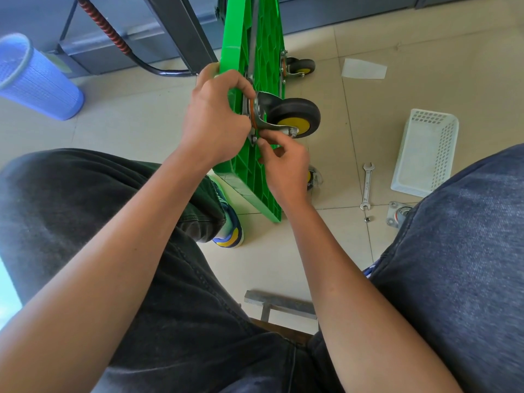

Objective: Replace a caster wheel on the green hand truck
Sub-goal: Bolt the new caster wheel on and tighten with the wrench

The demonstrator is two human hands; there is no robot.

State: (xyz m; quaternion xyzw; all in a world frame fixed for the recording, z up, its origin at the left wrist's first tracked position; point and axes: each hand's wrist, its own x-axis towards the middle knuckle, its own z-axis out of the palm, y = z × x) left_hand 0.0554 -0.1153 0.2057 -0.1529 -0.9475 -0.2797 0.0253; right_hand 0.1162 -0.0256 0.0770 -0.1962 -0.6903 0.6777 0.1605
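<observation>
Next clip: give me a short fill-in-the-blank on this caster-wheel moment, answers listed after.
1. The caster wheel under the hands has a black tyre and a ____ hub.
2. The wrench lies on the floor beside a white ____.
3. The right hand pinches at the caster's mounting plate while the ____ hand steadies it against the green hand truck.

Answers: yellow; basket; left

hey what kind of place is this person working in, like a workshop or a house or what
Probably an indoor utility or office-type room, not a proper workshop. The work happens on a tiled floor, with grey metal cabinets along the wall and a blue plastic wastebasket beside them. No workbench shows.
</observation>
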